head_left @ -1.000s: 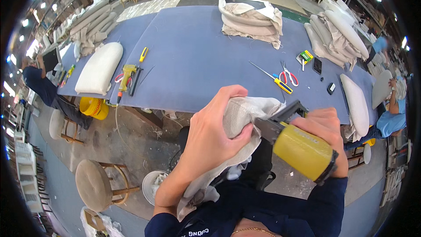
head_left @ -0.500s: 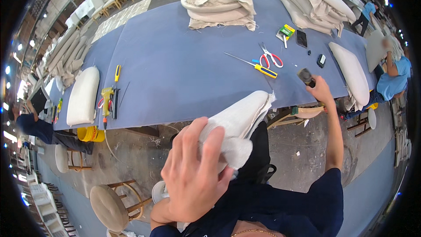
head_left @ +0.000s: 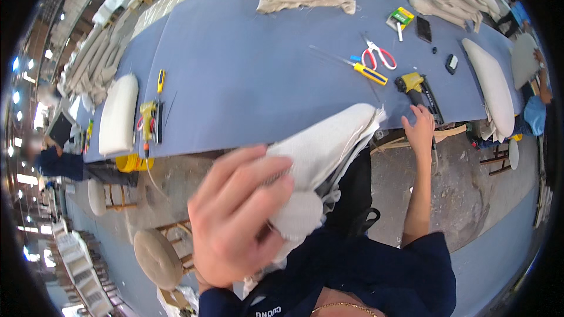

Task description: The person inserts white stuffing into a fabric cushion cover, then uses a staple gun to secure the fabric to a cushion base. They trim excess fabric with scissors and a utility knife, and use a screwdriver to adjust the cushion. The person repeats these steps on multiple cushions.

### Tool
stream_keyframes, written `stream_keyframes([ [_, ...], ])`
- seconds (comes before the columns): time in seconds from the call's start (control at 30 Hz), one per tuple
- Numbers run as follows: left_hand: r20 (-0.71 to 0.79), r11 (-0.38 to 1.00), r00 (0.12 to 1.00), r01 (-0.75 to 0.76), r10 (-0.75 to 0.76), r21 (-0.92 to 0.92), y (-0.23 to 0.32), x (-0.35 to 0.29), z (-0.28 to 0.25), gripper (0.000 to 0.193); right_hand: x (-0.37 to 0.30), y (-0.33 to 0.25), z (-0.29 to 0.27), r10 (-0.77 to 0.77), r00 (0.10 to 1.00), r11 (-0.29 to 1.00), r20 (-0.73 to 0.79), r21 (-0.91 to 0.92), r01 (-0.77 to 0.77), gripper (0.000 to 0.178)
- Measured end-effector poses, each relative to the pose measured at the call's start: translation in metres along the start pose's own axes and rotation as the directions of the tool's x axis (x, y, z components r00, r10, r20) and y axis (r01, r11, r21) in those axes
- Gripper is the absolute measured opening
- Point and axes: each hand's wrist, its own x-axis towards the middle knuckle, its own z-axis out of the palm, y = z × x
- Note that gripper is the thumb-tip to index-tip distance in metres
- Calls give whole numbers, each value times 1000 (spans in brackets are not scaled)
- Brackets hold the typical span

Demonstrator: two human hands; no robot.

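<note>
Low in the frame's centre, left hand clamped round an off-white fabric-covered cushion pad, fingers curled over its near end, holding it up clear of the floor in front of the body. At right of centre, right hand spread loosely open and holding nothing, fingertips just short of a yellow-and-black staple gun parked at the near edge of the blue felt-topped worktable. Beyond, within easy reach on the cloth, red-handled scissors and a yellow-and-blue screwdriver.
</note>
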Motion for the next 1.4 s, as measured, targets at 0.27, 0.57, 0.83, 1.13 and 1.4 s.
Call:
stream_keyframes([
  [0.27,181,745,911,407,-370,-529,-67,7,-18,28,-54,-151,-99,-47,951,425,306,868,-258,17],
  [0.57,228,551,889,430,-397,-715,-74,-1,-15,39,-17,-307,-170,-312,867,270,-389,838,474,37],
  [0.83,95,652,939,300,-331,-697,-64,-8,-2,45,-9,-316,-147,-345,480,378,-807,348,858,54],
  [1.13,106,848,954,298,-280,-438,-74,-13,-16,33,-17,-314,-187,-690,525,327,-499,432,840,17],
  [1.4,-69,944,996,25,-50,-329,-58,-9,-9,40,-68,-248,-166,-738,649,387,-185,671,632,13],
])
